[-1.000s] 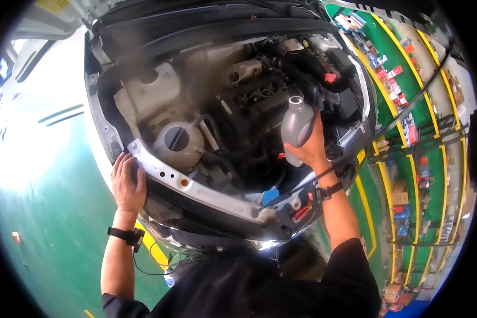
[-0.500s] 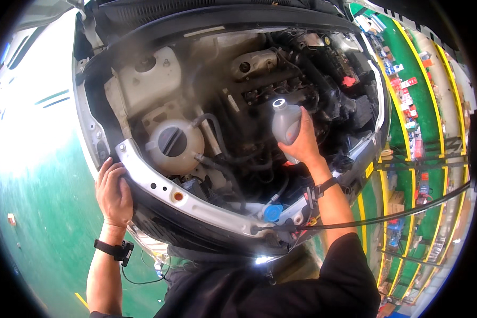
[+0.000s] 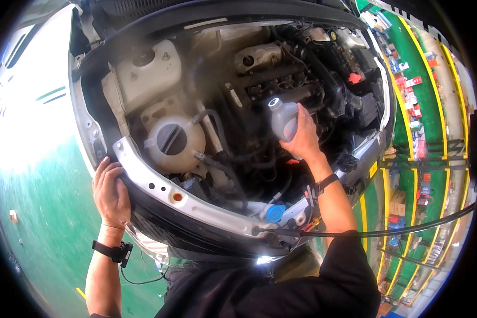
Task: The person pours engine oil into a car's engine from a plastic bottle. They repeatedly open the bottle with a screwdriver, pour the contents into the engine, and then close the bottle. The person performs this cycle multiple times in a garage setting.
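Since the earlier frame, the translucent grey plastic bottle [image 3: 284,123] has tipped further, its mouth toward the round off-white plastic reservoir with a dark cap [image 3: 175,161]. Whether the bottle's mouth is open is hard to tell; if so, more tilt could spill any contents over the dark engine [image 3: 281,82], right of the reservoir, and a loosened grip could drop it there. Well right of the reservoir, the bottle sits within the right hand's [image 3: 306,139] fingers [image 3: 302,114], wrapped around its body. Below-left of the reservoir, the left hand [image 3: 111,196] lies over the car's black front edge [image 3: 159,218], with nothing visible in its grasp.
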The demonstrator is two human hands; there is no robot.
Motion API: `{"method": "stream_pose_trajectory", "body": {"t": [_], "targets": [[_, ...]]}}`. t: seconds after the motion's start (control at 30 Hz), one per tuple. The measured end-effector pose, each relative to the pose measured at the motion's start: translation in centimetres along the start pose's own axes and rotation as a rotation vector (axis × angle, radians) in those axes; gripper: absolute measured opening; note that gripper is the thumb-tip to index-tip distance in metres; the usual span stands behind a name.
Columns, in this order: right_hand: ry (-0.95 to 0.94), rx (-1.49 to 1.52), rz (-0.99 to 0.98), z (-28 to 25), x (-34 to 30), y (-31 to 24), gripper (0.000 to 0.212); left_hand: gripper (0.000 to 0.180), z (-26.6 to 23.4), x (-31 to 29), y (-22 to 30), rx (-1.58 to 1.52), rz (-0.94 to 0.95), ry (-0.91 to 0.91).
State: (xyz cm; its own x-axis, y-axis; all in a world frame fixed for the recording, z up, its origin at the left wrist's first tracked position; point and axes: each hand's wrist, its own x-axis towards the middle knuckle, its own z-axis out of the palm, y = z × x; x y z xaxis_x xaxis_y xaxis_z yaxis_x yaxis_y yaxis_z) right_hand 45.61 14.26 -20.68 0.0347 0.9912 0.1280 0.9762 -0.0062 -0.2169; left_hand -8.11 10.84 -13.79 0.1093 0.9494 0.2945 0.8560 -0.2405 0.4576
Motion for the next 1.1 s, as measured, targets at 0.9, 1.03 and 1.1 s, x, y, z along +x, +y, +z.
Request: {"method": "stream_pose_trajectory", "body": {"t": [0.9, 1.03, 1.1], "targets": [[-0.110, -0.111, 0.030, 0.8, -0.3, 0.7, 0.130, 0.026, 0.1, 0.0, -0.1, -0.004, -0.010, -0.003], [-0.115, -0.120, 0.034, 0.6, -0.3, 0.5, 0.130, 0.026, 0.1, -0.2, -0.2, 0.000, -0.011, 0.001], [-0.111, -0.120, 0.029, 0.6, -0.3, 0.5, 0.130, 0.026, 0.1, -0.2, -0.3, -0.001, -0.010, 0.002]]}}
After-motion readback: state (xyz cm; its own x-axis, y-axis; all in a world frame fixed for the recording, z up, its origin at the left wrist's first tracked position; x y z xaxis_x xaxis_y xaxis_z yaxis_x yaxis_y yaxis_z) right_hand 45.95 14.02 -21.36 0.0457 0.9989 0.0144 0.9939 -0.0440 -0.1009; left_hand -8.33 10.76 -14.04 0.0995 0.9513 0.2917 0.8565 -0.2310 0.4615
